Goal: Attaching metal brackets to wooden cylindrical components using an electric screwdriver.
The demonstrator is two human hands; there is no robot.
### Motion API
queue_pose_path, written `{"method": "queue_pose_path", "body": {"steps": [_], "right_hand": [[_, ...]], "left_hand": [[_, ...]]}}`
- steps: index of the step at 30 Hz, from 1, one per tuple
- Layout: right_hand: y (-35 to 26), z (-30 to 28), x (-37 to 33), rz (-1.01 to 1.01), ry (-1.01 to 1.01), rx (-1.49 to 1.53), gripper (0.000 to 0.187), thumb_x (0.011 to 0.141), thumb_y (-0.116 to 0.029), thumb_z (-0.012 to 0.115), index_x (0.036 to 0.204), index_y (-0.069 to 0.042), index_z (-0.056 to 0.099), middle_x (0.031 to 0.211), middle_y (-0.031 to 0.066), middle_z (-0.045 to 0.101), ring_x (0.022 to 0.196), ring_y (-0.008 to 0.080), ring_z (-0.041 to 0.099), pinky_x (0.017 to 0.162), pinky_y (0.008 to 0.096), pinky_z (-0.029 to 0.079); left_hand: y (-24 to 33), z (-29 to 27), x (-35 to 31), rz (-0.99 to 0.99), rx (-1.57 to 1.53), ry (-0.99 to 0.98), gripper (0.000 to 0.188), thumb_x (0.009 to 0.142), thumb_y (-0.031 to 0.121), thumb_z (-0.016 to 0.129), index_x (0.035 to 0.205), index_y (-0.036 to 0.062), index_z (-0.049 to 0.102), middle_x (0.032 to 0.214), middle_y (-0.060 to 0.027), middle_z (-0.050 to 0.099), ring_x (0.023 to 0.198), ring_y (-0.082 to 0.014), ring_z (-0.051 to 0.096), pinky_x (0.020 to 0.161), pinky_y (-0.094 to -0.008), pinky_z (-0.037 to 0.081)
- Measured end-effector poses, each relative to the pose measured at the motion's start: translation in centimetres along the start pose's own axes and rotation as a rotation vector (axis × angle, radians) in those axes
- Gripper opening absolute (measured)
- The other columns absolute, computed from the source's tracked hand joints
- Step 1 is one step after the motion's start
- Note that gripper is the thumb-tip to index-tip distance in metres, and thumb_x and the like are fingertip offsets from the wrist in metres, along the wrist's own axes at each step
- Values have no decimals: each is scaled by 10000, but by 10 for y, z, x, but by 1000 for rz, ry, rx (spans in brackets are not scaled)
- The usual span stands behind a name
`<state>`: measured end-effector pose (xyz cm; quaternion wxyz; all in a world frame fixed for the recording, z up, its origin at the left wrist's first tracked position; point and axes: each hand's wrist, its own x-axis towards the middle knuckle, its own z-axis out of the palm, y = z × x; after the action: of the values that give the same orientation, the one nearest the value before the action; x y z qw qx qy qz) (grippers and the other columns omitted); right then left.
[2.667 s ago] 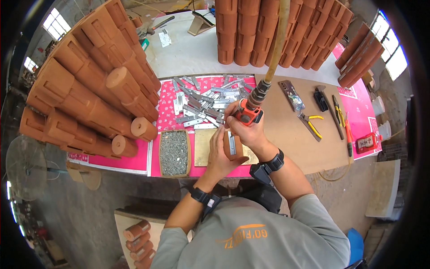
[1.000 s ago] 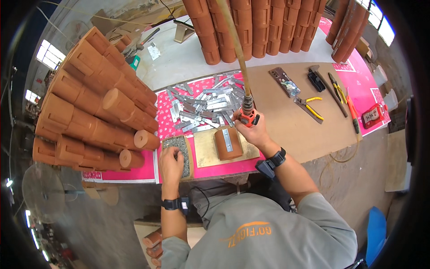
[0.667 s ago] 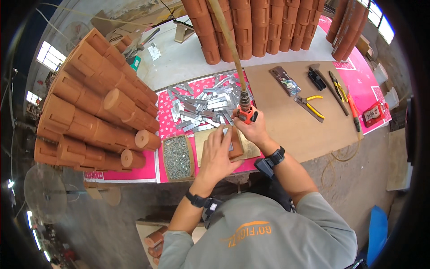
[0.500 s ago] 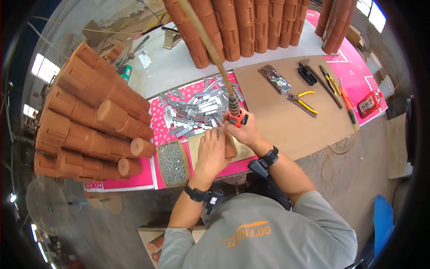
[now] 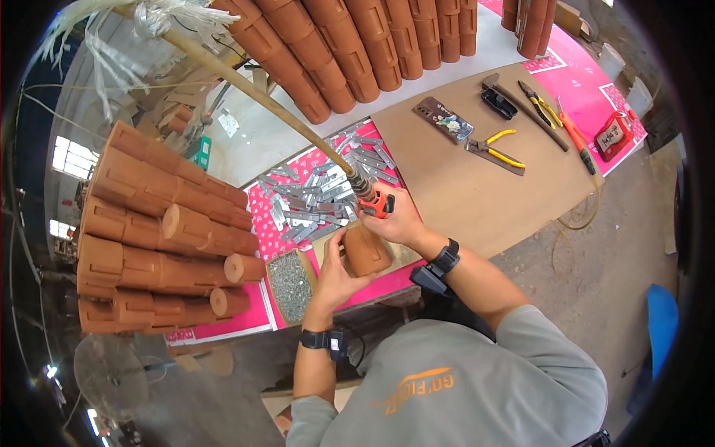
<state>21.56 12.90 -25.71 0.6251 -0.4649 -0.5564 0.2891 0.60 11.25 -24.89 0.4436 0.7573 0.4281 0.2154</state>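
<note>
My left hand is curled around a reddish-brown cylinder, thumb and fingers on its side, over a pale board at the table's near edge. My right hand grips an orange power screwdriver just beyond the cylinder. From the tool's top, a long tan pole or hose runs to the upper left. The tool's tip is hidden by my hand and the cylinder. Beyond my hands lies a heap of flat metal strips with holes. To the left of the cylinder, a box of small screws stands on the table.
Stacked reddish-brown cylinders fill the left side, and tall columns stand at the back. On brown cardboard lie a phone, yellow-handled pliers, a hammer and an orange-handled tool. A red packet lies right.
My left hand has shifted down and left around the cylinder, which now shows more of its side. The screwdriver and my right hand have moved slightly left. The view has turned a little.
</note>
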Motion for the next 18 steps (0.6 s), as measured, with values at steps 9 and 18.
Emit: {"method": "queue_pose_path", "body": {"steps": [9,18], "right_hand": [[5,4,0,31,42,57,220,724,-102,754,918,-75,654,721,68,632,626,173,602,619,315,498],[-3,1,-2,108,-43,95,200,789,11,676,982,-11,630,879,38,683,824,107,642,773,287,532]], "left_hand": [[-1,-2,-1,6,63,7,1097,614,246,949,1471,7,306,1417,-215,463,1299,-334,500,1073,-416,443],[-14,4,-8,8,-54,63,1151,606,270,958,1500,17,279,1440,-231,442,1324,-352,474,1099,-436,416]]}}
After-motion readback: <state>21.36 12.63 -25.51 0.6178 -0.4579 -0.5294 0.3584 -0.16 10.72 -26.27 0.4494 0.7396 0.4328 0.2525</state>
